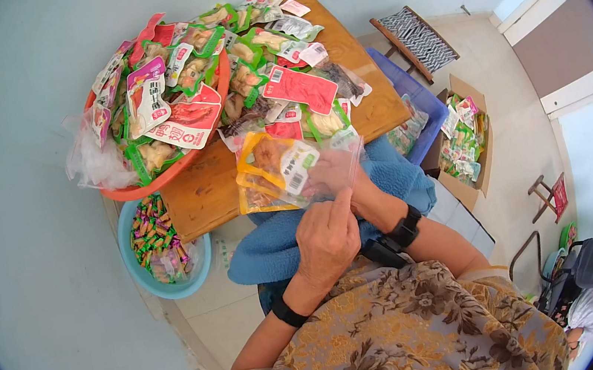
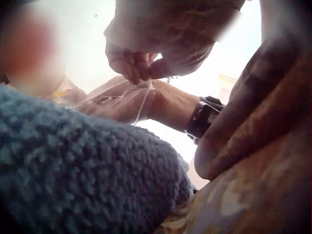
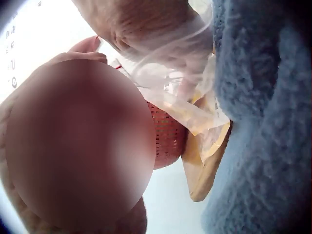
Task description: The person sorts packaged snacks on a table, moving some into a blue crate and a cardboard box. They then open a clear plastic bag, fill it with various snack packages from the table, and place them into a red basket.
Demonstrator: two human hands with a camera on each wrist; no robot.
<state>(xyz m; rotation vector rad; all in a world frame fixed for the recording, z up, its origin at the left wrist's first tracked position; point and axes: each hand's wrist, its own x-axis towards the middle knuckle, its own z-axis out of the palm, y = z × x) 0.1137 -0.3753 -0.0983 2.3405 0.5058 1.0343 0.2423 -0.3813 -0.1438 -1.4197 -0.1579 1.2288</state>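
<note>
My 2 hands meet in front of my chest, above my lap. My left hand (image 1: 326, 241) is the nearer to me, its back turned up and fingers curled, with the index finger (image 1: 341, 201) drawn against the thumb in a pinch. My left forearm (image 1: 257, 343) comes in from the lower left, elbow bent. My right hand (image 1: 336, 174) lies just beyond, close against the left fingertips, fingers bent in a grip. My right forearm (image 1: 443, 244) angles in from the right.

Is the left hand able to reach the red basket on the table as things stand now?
Probably yes. The red basket sits at the near edge of the table, with nothing between it and the left hand; but its fingers now pinch the clear bag.
</note>
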